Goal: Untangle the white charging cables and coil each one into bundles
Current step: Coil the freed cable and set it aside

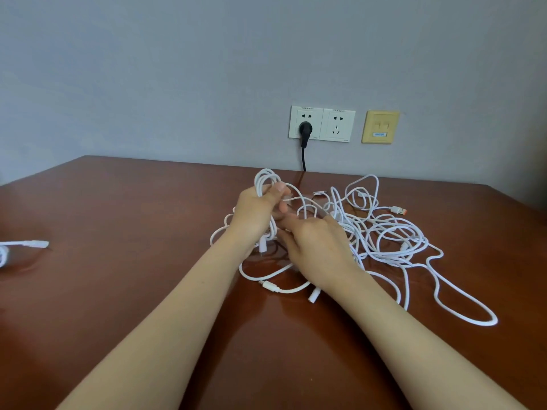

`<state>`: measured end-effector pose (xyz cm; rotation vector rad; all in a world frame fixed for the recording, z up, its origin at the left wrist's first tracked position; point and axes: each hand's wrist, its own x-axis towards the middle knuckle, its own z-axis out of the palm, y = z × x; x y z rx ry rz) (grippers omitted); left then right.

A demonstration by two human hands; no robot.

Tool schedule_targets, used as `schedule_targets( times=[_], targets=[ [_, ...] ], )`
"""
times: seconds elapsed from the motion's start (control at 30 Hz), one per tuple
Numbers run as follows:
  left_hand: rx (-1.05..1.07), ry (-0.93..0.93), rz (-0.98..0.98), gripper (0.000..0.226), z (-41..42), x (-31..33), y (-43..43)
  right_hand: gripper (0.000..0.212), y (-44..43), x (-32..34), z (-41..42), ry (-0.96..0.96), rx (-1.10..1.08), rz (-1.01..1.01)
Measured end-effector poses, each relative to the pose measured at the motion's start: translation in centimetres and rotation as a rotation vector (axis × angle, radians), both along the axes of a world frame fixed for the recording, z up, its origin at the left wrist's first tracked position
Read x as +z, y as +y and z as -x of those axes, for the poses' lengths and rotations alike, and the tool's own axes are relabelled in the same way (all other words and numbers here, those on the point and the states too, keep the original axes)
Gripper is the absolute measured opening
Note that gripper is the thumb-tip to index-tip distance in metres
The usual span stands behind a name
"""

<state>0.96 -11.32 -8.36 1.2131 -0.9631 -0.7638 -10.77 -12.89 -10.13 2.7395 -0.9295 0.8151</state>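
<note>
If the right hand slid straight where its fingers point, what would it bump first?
Probably the left hand, which grips a white cable coil; the right hand points at it, but depth is unclear.

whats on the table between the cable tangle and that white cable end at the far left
Nothing: bare tabletop between the tangle and the cable end, as the head view shows.

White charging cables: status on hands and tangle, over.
Left hand grips raised loops of white charging cable. Right hand among strands, grip unclear. Remaining cables a tangled heap on brown wooden table. Black power cord behind, apart.
</note>
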Motion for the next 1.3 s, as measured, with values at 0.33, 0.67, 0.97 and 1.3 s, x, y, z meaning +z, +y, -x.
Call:
schedule_targets(
  times=[0.33, 0.67, 0.97, 1.3],
  targets=[
    [-0.027, 0.679, 0.09, 0.031, -1.7, 1.4, 0.5, 0.03, 0.1, 0.6, 0.2, -0.087, 0.097, -0.012],
    [0.125, 0.609, 0.099, 0.031, -4.0, 1.7, 0.9, 0.021, -0.5, 2.4, 1.7, -0.072, 0.058, -0.042],
    [0.044, -0.064, -0.124, 0.034, -0.3, 0.9, 0.6, 0.033, -1.0, 2.1, 1.5, -0.289, 0.167, 0.085],
    [-0.377, -0.065, -0.249, 0.07, 1.7, 0.9, 1.5, 0.012, -1.1, 2.5, 1.9, -0.331, 0.161, -0.057]
  ],
)
